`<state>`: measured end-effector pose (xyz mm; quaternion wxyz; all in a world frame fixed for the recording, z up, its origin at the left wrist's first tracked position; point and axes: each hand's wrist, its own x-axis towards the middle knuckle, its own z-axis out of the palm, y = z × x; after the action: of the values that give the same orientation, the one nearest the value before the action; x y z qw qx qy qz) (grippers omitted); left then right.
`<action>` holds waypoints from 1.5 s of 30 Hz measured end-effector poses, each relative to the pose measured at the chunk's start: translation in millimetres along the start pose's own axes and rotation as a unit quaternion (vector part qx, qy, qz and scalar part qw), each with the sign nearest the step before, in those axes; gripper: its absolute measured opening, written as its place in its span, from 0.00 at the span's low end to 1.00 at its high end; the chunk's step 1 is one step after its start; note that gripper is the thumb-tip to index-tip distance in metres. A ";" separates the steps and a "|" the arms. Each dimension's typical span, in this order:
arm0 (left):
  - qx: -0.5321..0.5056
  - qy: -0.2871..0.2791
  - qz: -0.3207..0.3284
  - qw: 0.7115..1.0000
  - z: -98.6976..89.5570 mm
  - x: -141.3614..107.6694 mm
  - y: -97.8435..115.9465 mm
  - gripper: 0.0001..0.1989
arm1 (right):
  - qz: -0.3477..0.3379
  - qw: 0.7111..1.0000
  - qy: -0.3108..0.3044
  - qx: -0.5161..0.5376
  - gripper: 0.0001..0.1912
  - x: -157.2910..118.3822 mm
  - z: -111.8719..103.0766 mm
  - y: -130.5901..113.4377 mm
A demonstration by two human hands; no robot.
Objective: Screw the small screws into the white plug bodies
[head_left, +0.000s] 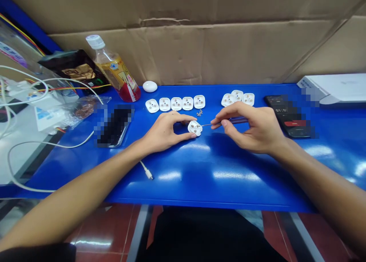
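A blue worktop [177,185] is backed by brown cardboard [183,56]. A small white housing [192,127] is pinched at its rim between thumb and fingers of the left hand [160,134], the grip only slightly parted. A thin screwdriver [238,120] is held between the right hand's [257,130] fingertips, its long axis running sideways toward the housing's right edge; whether the tip touches cannot be told. Loose screws [199,113] are scattered just beyond; farther out, five similar housings [176,103] are lined up left, three more [248,99] clustered right.
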<state>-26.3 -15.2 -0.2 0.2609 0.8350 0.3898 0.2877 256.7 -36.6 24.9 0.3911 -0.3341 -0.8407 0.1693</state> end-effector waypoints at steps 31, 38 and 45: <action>-0.016 -0.023 -0.027 0.999 -3.3 1.8 2.6 0.23 | 0.149 0.984 0.008 0.094 0.08 8.2 -4.4 3.3; -0.024 -0.031 -0.028 0.999 -4.2 2.3 2.1 0.24 | 0.152 0.980 0.003 0.128 0.09 8.5 -5.5 9.2; -0.027 -0.030 -0.030 0.999 -3.5 2.1 1.8 0.23 | 0.085 0.995 -0.006 0.045 0.03 8.2 -9.3 1.8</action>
<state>-26.7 -13.8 4.0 0.3031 0.8241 0.3986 0.2649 260.8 -29.4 34.4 0.3845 -0.3854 -0.8031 0.2420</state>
